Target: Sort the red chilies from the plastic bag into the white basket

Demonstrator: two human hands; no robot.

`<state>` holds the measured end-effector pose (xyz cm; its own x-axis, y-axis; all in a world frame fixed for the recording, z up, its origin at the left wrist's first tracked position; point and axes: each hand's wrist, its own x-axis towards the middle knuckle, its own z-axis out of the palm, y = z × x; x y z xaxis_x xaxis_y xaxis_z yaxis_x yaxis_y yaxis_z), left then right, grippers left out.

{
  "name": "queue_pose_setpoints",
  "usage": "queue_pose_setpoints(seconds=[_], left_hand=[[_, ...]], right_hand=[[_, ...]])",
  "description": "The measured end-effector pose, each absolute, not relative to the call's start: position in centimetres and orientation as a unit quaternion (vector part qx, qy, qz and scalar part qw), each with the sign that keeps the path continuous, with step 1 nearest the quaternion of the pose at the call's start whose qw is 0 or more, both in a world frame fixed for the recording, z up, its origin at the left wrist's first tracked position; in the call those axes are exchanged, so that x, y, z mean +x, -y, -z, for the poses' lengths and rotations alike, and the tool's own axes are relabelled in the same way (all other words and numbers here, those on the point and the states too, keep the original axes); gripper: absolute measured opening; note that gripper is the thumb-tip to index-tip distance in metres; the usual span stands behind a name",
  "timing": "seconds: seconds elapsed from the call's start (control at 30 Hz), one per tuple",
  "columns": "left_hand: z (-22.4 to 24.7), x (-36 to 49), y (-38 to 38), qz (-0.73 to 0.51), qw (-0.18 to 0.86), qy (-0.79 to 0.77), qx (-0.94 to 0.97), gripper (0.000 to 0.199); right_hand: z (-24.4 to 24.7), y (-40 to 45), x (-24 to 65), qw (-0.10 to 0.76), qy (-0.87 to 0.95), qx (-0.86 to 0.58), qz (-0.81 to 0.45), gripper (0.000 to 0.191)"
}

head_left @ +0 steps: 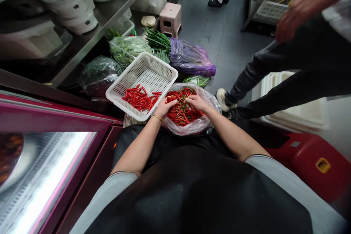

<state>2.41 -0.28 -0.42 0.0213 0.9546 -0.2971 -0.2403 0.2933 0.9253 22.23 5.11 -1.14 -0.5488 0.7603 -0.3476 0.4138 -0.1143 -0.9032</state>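
In front of my lap a clear plastic bag [212, 104] lies open, full of red chili peppers [183, 120] with green stems. My left hand [165, 106] is at the bag's left side, its fingers curled around several red chilies. Over the right part of the heap, my right hand [195, 102] has its fingertips pinched together among the chilies; what sits between them is too small to make out. Left of the bag stands a white perforated basket [150, 66], tilted in view, with a pile of loose red chilies [140, 98] in its near end.
Behind the basket lie bagged greens [128, 49] and a purple-wrapped bundle [192, 56]. A pink stool [170, 18] stands farther back. Metal shelving [109, 22] with white pots [71, 7] runs along the left. Another person's leg [244, 73] is close at right, near a red container [315, 164].
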Motion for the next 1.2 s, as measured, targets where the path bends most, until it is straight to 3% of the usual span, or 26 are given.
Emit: queue_pose_setpoints(seconds=[0.1, 0.17, 0.23, 0.3, 0.43, 0.53, 0.67, 0.8, 0.93, 1.07, 1.2], left_hand=[[0.6, 0.6, 0.2, -0.503, 0.628, -0.528, 0.272, 0.029], [0.3, -0.2, 0.4, -0.495, 0.639, -0.528, 0.26, 0.027], [0.0, -0.2, 0.8, -0.472, 0.663, -0.513, 0.273, 0.029], [0.0, 0.7, 1.2, -0.436, 0.687, -0.498, 0.299, 0.031], [1.1, 3.5, 1.7, -0.386, 0.688, -0.507, 0.347, 0.036], [1.8, 4.6, 1.7, -0.358, 0.706, -0.52, 0.322, 0.037], [1.5, 2.2, 1.5, -0.359, 0.686, -0.585, 0.242, 0.04], [1.0, -1.4, 1.2, -0.416, 0.569, -0.652, 0.279, 0.026], [1.6, -1.5, 0.7, -0.39, 0.502, -0.65, 0.416, 0.018], [2.6, 1.1, 0.1, -0.323, 0.438, -0.596, 0.591, 0.029], [2.4, 2.6, -0.2, -0.3, 0.379, -0.593, 0.643, 0.022]], right_hand=[[2.2, -4.5, 21.5, -0.033, 0.755, -0.522, -0.396, 0.038], [2.8, -4.2, 20.5, -0.094, 0.788, -0.535, -0.288, 0.03], [3.0, -4.4, 19.9, -0.11, 0.792, -0.545, -0.251, 0.021], [2.6, -4.9, 19.9, -0.099, 0.776, -0.547, -0.298, 0.014], [0.7, -5.4, 20.8, 0.024, 0.745, -0.49, -0.452, 0.02], [-0.1, -4.7, 20.0, 0.088, 0.822, -0.449, -0.339, 0.024], [0.4, -3.8, 17.5, -0.008, 0.891, -0.433, -0.135, 0.031], [1.6, -3.8, 15.7, -0.131, 0.893, -0.414, -0.12, 0.039], [1.8, -5.1, 16.1, -0.206, 0.887, -0.387, -0.146, 0.029], [0.8, -6.8, 18.9, -0.109, 0.894, -0.366, -0.235, 0.024], [0.1, -6.2, 20.8, 0.065, 0.799, -0.34, -0.491, 0.032]])
